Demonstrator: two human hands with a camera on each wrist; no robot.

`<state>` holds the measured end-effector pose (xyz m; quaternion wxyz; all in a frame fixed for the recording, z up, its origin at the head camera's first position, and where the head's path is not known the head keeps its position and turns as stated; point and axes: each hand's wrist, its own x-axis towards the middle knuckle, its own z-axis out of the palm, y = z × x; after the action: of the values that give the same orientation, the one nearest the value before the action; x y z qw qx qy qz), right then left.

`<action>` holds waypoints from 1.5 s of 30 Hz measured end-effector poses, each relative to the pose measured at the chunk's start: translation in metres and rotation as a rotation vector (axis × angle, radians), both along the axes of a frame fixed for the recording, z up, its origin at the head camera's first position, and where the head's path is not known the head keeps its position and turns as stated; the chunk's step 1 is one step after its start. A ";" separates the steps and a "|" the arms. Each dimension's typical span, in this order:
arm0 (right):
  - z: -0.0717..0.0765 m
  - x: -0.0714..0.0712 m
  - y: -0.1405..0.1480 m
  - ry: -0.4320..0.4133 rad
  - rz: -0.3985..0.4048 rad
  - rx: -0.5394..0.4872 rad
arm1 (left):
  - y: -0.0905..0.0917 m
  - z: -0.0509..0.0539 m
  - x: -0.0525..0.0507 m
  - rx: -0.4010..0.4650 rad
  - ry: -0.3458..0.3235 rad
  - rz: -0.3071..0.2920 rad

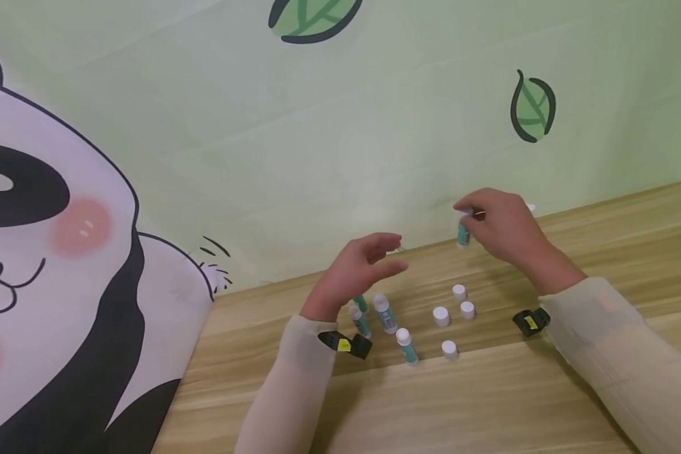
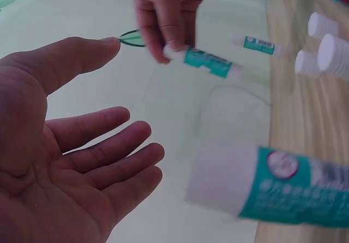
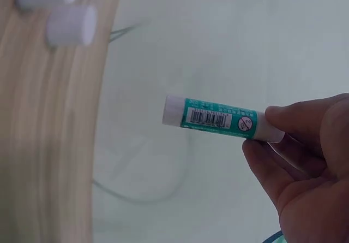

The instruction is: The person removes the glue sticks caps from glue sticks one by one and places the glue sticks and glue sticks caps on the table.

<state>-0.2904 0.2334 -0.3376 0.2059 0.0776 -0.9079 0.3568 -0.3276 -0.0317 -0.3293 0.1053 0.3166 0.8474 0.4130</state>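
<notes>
My right hand (image 1: 505, 224) pinches a glue stick (image 3: 221, 118) by one white end, thumb and fingers drawn narrow around it. I hold it upright just above the far edge of the wood-grain table (image 1: 459, 403); its teal label shows a barcode and a round warning mark. My left hand (image 1: 354, 274) is spread wide, thumb well apart from the fingers, raised over a group of teal-and-white glue sticks (image 1: 386, 315) that stand near one another. One of these is partly hidden behind my wrist. Four ribbed white caps (image 1: 441, 316) sit on the table between that group and my right arm, three near one another and one closer to me. Another glue stick (image 2: 259, 45) shows beyond my right hand in the left wrist view. I wear pale sleeves (image 1: 303, 378) and a small black camera (image 1: 346, 345) at each wrist. The pale green wall covering (image 1: 363, 139) carries a cartoon panda (image 1: 85, 157) and leaves (image 1: 533, 107).
</notes>
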 end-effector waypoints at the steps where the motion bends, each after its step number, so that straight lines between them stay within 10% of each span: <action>1: 0.002 0.001 -0.001 -0.012 0.007 0.001 | 0.002 -0.001 0.001 0.001 -0.004 -0.004; 45: 0.040 0.049 -0.050 0.147 0.419 0.192 | 0.016 -0.003 0.029 0.121 -0.083 -0.140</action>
<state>-0.2412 0.1829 -0.2971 0.1845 0.3091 -0.8843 0.2973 -0.2985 -0.0161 -0.3321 0.1495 0.3632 0.7917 0.4679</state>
